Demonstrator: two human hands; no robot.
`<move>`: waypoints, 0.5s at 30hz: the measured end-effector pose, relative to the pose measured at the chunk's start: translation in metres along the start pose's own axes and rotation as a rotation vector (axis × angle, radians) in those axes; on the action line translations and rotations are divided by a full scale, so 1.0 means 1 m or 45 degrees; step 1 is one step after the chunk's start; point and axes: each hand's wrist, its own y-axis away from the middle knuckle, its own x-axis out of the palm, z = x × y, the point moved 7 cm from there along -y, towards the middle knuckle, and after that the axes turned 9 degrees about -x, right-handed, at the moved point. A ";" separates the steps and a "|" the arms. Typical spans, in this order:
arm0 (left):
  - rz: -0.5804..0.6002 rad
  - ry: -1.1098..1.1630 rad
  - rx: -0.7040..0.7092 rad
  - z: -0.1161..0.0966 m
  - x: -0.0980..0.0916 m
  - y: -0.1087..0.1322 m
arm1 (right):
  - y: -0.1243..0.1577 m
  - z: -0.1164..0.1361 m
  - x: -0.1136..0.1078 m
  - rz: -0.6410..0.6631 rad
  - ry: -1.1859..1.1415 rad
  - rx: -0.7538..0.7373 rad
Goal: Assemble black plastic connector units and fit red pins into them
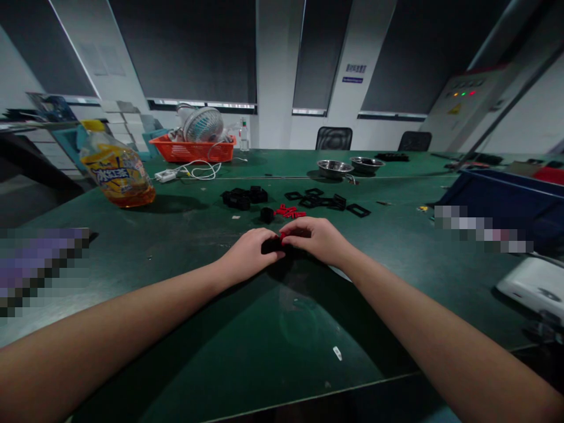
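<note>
My left hand (254, 249) is closed around a black plastic part (271, 245) just above the green table (247, 341). Against the part, my right hand (319, 238) pinches a small red piece (282, 236) between thumb and fingers. Just beyond my hands lies a pile of small red pieces (288, 211), with a round black part (267, 215) to its left. Thick black parts (244, 198) are heaped farther left, and flat black frames (326, 200) are scattered to the right. My fingers hide much of what I hold.
A bottle of amber drink (117, 167) stands at the left, near an orange basket (191, 151) holding a fan (202, 124). Two metal bowls (335, 168) sit at the back. On the right are a dark blue bin (506, 200) and a white device (535, 285).
</note>
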 end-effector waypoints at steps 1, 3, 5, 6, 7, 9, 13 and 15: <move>-0.001 0.004 -0.001 0.000 0.000 0.000 | 0.000 0.000 0.000 -0.002 0.001 0.001; 0.001 0.008 -0.005 0.000 0.000 0.000 | 0.000 0.000 0.000 -0.004 0.003 0.002; 0.002 0.006 -0.010 0.000 -0.001 0.001 | 0.000 -0.001 0.000 0.001 0.004 0.006; 0.003 0.003 -0.011 0.000 -0.001 0.001 | 0.000 -0.001 0.000 0.003 0.003 0.009; 0.003 0.001 -0.010 0.000 -0.001 0.001 | 0.000 -0.001 0.001 0.005 0.002 0.013; 0.003 -0.002 -0.004 0.000 0.000 0.000 | 0.000 -0.002 0.001 0.000 -0.001 0.014; 0.002 -0.006 0.013 0.000 0.000 0.000 | -0.001 -0.002 0.000 -0.008 0.000 0.004; 0.003 -0.001 0.022 -0.001 0.000 0.000 | -0.001 -0.002 0.000 -0.006 0.001 0.008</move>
